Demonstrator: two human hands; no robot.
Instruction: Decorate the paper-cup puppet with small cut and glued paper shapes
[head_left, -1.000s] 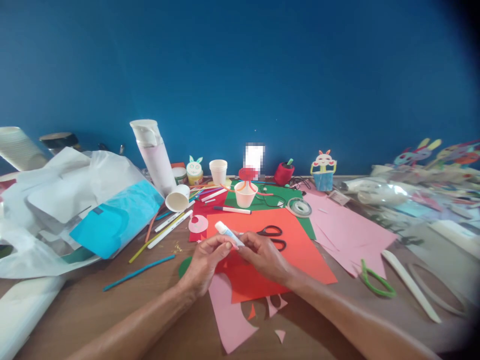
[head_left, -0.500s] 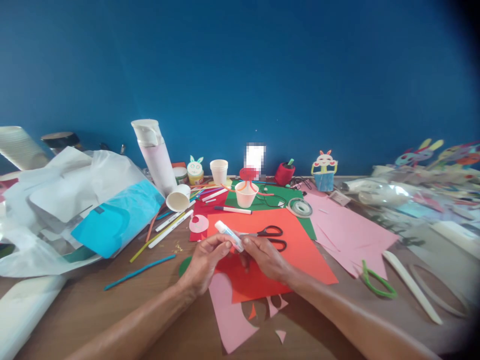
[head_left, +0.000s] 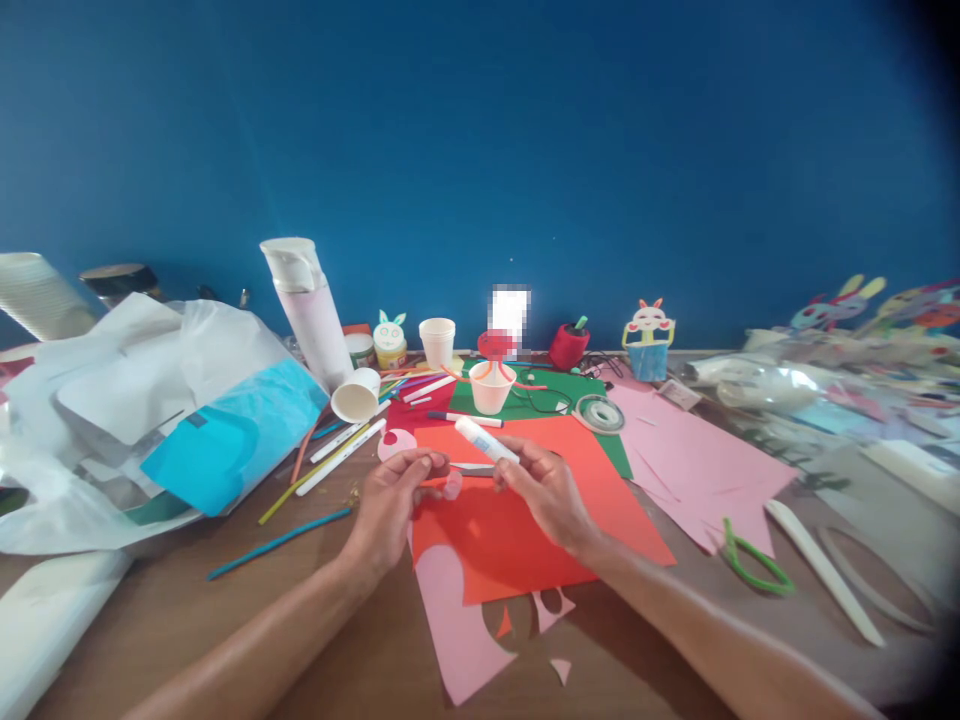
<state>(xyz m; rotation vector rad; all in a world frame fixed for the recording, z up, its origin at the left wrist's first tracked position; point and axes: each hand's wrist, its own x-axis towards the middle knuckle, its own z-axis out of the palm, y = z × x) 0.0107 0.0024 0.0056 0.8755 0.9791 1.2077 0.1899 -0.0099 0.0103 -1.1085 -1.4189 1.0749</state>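
Note:
My right hand (head_left: 544, 490) is closed around a white glue stick (head_left: 486, 441) with a blue-marked label, tilted with one end up to the left. My left hand (head_left: 394, 505) is closed in a pinch at a small pink paper piece (head_left: 452, 486), partly hidden by its fingers. Both hands are above a sheet of orange-red paper (head_left: 525, 545). Scissors (head_left: 474, 469) lie on this sheet, their handles hidden behind my right hand. Nearest me is a cut pink paper (head_left: 457, 640) with a rounded cutout.
A paper cup with red and orange parts (head_left: 492, 388) stands behind the sheet. Markers (head_left: 341, 458) and a blue pipe cleaner (head_left: 277, 545) lie left, beside a plastic bag (head_left: 232, 350). Right are a tape roll (head_left: 600, 414), pink paper (head_left: 697, 450) and a green pipe cleaner (head_left: 757, 570).
The glue stick has passed from between both hands into my right hand, moving slightly up and right. My left hand has come away from it and now pinches the pink paper piece.

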